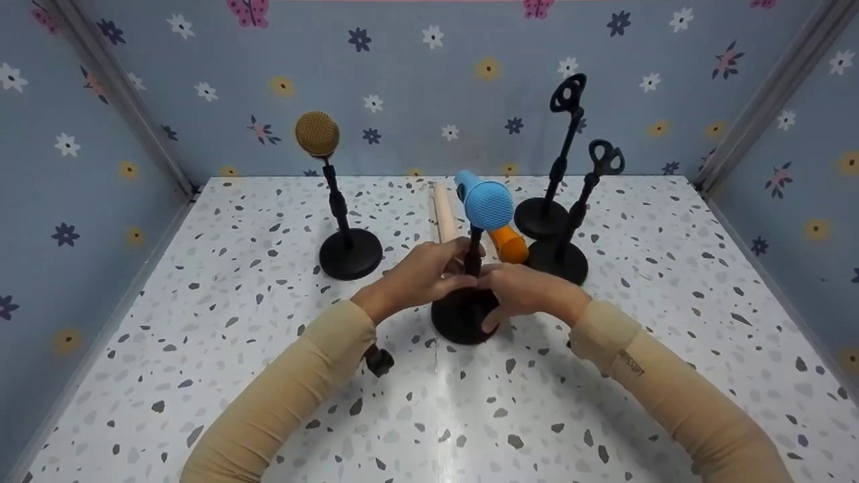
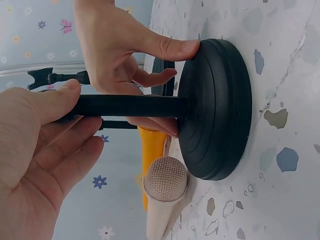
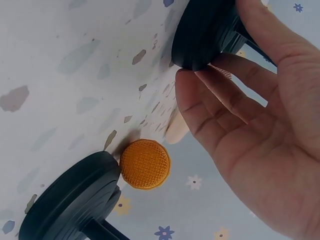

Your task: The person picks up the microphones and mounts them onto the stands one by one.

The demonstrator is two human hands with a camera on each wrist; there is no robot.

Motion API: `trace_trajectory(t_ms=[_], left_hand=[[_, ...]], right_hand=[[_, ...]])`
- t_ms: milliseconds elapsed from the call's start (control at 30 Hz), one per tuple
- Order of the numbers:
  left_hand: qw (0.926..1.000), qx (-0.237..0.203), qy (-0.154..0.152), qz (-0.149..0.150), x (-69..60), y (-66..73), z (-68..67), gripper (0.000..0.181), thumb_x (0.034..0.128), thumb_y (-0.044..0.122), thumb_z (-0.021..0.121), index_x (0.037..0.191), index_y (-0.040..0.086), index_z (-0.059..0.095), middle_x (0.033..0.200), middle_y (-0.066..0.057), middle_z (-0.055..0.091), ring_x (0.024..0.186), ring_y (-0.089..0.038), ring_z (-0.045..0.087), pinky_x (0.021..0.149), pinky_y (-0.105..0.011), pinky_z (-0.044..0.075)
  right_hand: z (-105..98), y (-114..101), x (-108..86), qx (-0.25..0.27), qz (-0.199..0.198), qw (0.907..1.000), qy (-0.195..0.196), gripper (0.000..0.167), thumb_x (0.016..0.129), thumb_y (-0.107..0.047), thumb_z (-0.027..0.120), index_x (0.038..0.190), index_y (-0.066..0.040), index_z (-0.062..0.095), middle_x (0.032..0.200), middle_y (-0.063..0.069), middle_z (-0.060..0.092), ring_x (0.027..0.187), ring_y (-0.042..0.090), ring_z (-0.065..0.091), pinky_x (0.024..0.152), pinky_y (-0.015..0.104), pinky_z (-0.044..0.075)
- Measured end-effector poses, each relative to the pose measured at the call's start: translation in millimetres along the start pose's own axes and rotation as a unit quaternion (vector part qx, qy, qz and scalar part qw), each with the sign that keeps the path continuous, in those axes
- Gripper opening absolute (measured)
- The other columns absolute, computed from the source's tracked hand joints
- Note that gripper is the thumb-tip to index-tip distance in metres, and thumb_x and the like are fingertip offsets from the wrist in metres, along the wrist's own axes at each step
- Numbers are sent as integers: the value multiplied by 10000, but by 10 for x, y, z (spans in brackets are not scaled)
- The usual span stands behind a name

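Observation:
A light-blue microphone (image 1: 488,204) sits tilted on top of a black desk microphone stand (image 1: 451,320) in the middle of the table. My left hand (image 1: 426,272) holds the pole of that stand between thumb and fingers, below the microphone. Lower down, my right hand (image 1: 523,290) grips the round base, its thumb on the near rim and its other fingers behind. The base (image 2: 217,110) appears to rest on the table in the left wrist view. Behind the hands lie an orange microphone (image 1: 511,245) and a beige microphone (image 2: 165,180).
To the left stands a gold microphone (image 1: 317,134) on its own black stand. Two bare stands with clip holders, the rear one (image 1: 541,218) and the front one (image 1: 558,263), stand close together behind the right hand. A small black part (image 1: 380,361) shows beside the left sleeve. Patterned walls (image 1: 429,87) border the table.

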State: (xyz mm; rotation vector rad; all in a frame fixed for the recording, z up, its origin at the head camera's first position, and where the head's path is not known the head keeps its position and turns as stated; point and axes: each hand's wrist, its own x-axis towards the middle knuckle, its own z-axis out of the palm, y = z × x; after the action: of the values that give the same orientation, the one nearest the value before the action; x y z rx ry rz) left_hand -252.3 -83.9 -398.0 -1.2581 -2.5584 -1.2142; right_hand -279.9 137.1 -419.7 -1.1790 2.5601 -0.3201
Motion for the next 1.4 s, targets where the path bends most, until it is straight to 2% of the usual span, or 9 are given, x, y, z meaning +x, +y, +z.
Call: trace_trajectory(t_ms=[100,200,300,400,500,667,900,1200,1400], left_hand=[[10000,0,-6,-30,2,2,11,338,955,100,721,1256,7,598,1153,-125,711,969,-197,728,835,-210,559],[9998,56,-147,-84,3,34,-4,327,979,102,688,1271,-6,585,1167,-136,704,999,-212,721,857,-227,559],[9994,33,-315,-108,5,85,-38,331,1009,90,636,1307,-32,561,1239,-165,674,1079,-243,697,913,-264,550],[9993,-87,-356,-60,9,105,-50,353,1026,72,596,1346,-61,531,1324,-185,630,1154,-260,662,964,-282,529],[9992,-314,-243,-47,1,86,-33,350,1023,63,600,1347,-55,540,1345,-178,622,1180,-247,650,979,-270,516],[9987,-492,62,87,-18,35,-8,309,998,70,647,1287,-31,607,1269,-173,674,1143,-218,672,945,-260,534],[9986,-432,190,239,-8,1,1,263,979,71,677,1219,-33,648,1146,-164,718,1058,-178,705,871,-225,555],[9986,-402,162,314,18,-13,-22,242,954,66,709,1171,-33,667,1118,-175,729,1041,-188,714,864,-226,559],[9977,-224,461,449,31,-13,2,217,937,92,738,1108,-31,684,1050,-136,754,953,-139,730,790,-210,573]], right_hand=[[-10,-15,6,2,38,10000,-58,649,737,-344,924,1284,-81,696,1245,67,670,1026,191,643,952,352,540],[-4,-22,16,-62,77,9999,-132,622,742,-356,919,1255,-77,705,1199,56,673,998,186,633,936,344,542],[2,-34,18,-108,56,9998,-171,582,754,-363,911,1218,-73,712,1169,59,670,987,190,621,930,347,540],[0,-45,16,-156,76,9997,-191,571,762,-374,903,1206,-68,712,1167,61,665,993,187,610,938,350,533],[-5,-52,12,-146,103,9997,-192,573,764,-372,903,1207,-64,711,1160,65,664,987,191,609,932,351,534],[-10,-53,8,-137,103,9997,-153,578,765,-374,902,1211,-61,710,1157,71,664,974,189,605,921,350,538],[-17,-53,5,-239,-16,9997,-63,554,749,-368,913,1153,-42,718,1114,71,651,959,198,593,900,364,537],[-24,-71,10,-180,195,9995,-147,580,762,-366,905,1209,-52,710,1197,77,647,1051,222,602,969,387,515],[-25,-73,4,-205,309,9992,-123,592,753,-377,908,1201,-44,711,1165,75,648,1040,228,597,968,393,512]])
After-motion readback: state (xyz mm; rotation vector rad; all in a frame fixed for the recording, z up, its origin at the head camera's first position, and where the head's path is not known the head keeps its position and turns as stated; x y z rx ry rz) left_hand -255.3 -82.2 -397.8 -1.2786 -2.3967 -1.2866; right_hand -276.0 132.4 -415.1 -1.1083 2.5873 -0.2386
